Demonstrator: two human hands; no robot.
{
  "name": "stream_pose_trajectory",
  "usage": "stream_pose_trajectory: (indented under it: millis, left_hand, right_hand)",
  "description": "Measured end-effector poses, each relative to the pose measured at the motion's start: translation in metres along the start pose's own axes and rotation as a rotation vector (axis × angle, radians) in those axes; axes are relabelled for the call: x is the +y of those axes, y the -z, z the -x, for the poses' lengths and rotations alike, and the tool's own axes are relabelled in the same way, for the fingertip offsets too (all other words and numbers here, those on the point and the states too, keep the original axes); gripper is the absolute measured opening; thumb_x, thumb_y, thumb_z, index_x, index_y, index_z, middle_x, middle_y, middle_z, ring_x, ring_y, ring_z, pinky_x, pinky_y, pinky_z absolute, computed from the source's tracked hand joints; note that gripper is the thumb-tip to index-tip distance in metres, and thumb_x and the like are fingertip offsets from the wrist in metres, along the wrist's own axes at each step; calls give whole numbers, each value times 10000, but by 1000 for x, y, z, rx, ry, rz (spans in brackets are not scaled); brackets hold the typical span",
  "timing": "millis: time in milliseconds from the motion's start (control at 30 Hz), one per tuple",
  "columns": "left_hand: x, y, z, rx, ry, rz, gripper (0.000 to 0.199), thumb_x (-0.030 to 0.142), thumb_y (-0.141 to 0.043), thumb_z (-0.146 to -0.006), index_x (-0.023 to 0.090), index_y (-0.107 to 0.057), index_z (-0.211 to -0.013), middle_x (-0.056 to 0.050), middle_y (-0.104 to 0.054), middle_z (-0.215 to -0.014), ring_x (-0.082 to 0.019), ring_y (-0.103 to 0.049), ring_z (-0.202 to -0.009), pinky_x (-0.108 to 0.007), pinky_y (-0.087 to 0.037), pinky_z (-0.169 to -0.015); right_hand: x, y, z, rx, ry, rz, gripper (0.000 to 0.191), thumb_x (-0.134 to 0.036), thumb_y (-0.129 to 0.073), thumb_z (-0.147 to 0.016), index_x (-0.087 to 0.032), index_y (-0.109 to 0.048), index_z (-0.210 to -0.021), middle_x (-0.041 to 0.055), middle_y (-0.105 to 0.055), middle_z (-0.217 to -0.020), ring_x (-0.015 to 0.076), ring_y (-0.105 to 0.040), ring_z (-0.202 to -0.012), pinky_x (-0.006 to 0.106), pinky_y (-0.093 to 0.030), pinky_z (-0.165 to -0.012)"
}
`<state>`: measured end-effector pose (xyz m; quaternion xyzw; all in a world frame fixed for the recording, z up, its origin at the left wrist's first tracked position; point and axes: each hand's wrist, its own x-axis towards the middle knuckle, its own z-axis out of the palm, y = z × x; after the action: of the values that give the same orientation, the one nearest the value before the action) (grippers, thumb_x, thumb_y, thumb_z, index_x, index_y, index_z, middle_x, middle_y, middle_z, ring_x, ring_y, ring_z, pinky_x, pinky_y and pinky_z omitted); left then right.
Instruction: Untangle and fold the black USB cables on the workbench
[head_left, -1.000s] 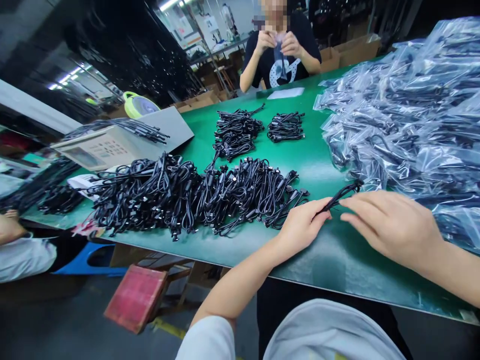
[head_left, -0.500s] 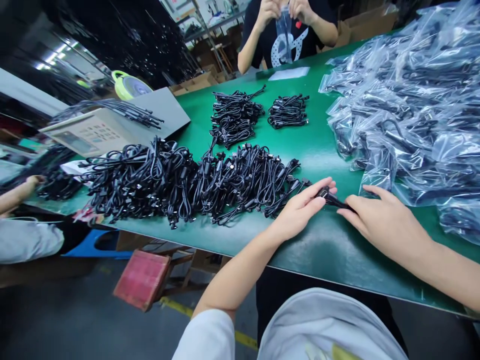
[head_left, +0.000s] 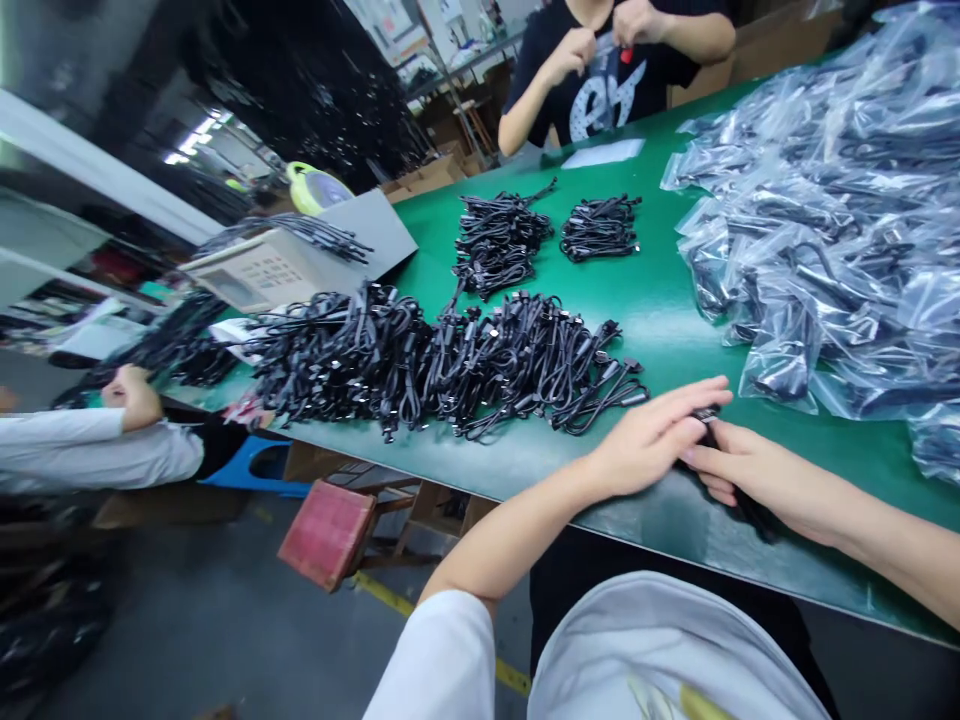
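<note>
A small bundle of black cables (head_left: 756, 518) is between my two hands, above the near edge of the green table. My right hand (head_left: 772, 478) is closed around its middle, and the dark tail sticks out below the palm. At the upper end, where the connectors show, my left hand (head_left: 652, 440) has its fingers and thumb against the bundle, the fingers fairly straight. Part of the bundle is hidden by the fingers. Left of my hands lies a long heap of loose black cables (head_left: 517, 365) with metal plugs.
Clear plastic bags of cables (head_left: 840, 230) are piled at the right. Two smaller cable stacks (head_left: 600, 228) lie farther back. A beige scale (head_left: 259, 270) with cables on top stands at the left. Across the table a person (head_left: 615, 80) handles a bag; another person's hand (head_left: 133, 392) shows at far left.
My hands have come together and shifted right in the view. The bundle has turned, its tail now pointing down toward me past my right hand. The camera view has swung left.
</note>
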<state>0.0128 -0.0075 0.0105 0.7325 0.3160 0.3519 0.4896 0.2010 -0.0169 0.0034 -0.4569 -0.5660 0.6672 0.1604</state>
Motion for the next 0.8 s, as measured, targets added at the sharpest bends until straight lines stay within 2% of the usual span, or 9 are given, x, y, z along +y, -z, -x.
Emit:
stream_pose_trajectory:
  millis: [100,200,267,400,467,500,600,733,800]
  left_hand:
    - [2,5,5,27,-44,-197,505,396,-386,-1056,177,-475,-1503,-121,-491,-1586,-233,-465,-1477,-422,-379,-1231]
    - [7,29,25,410,-35,-530,448,383,-485,-1031,210,-525,-1443,-114,-692,-1320,-218,-657,-1202,-400,-505,-1085]
    - [16,51,44,680,-16,-814,349,347,-528,-1017,208,-602,-1329,-99,-729,-1135,-208,-670,-1040,-385,-532,-981]
    - [34,96,78,944,-22,-1233,397,387,-624,-966,198,-603,-1314,-140,-680,-1225,-250,-616,-1151,-414,-483,-1024]
    - [33,119,88,902,76,-1281,581,486,-678,-914,202,-548,-1404,-171,-606,-1389,-294,-548,-1292,-451,-436,-1100]
    - [29,130,91,798,136,-1261,607,513,-682,-903,207,-547,-1410,-164,-601,-1411,-298,-537,-1310,-456,-430,-1112]
    - [9,157,98,595,263,-1066,538,460,-747,-862,201,-635,-1320,-129,-689,-1294,-286,-584,-1245,-451,-443,-1108]
    - [-8,175,101,818,226,-847,230,347,-650,-938,207,-733,-1101,-89,-755,-1136,-240,-654,-1134,-409,-482,-1066]
    - [-10,176,99,907,185,-814,280,342,-511,-1011,193,-712,-1136,-94,-747,-1169,-209,-678,-1109,-377,-510,-1032]
  right_hand:
    - [2,5,-7,77,-42,-220,381,-551,-741,-824,-218,-568,-898,-93,-377,-611,70,-282,-467,252,-198,-463]
    - [5,17,-17,212,-7,-262,422,-453,-884,-672,-213,-614,-891,-75,-471,-687,23,-263,-442,245,-107,-474]
    - [10,23,-23,200,-43,-223,465,-428,-926,-584,-208,-646,-883,-84,-471,-641,16,-252,-415,243,-67,-480]
    - [22,26,-29,148,-119,-102,477,-586,-831,-693,-214,-679,-950,-112,-326,-433,64,-238,-388,263,-81,-510]
    - [24,25,-30,149,-120,-51,529,-654,-779,-727,-229,-677,-1025,-97,-341,-404,99,-273,-410,276,-118,-531]
    - [24,26,-30,142,-125,-29,550,-672,-770,-727,-238,-673,-1051,-88,-361,-405,114,-289,-424,284,-136,-540]
    - [22,29,-31,108,-160,11,572,-692,-757,-723,-261,-669,-1088,-68,-386,-415,150,-315,-453,312,-181,-557]
    - [20,31,-32,113,-167,37,496,-679,-737,-741,-295,-674,-1049,-53,-378,-420,169,-311,-466,332,-179,-571]
    - [18,30,-31,114,-168,20,455,-666,-741,-740,-307,-674,-1011,-47,-376,-426,171,-316,-465,334,-185,-564]
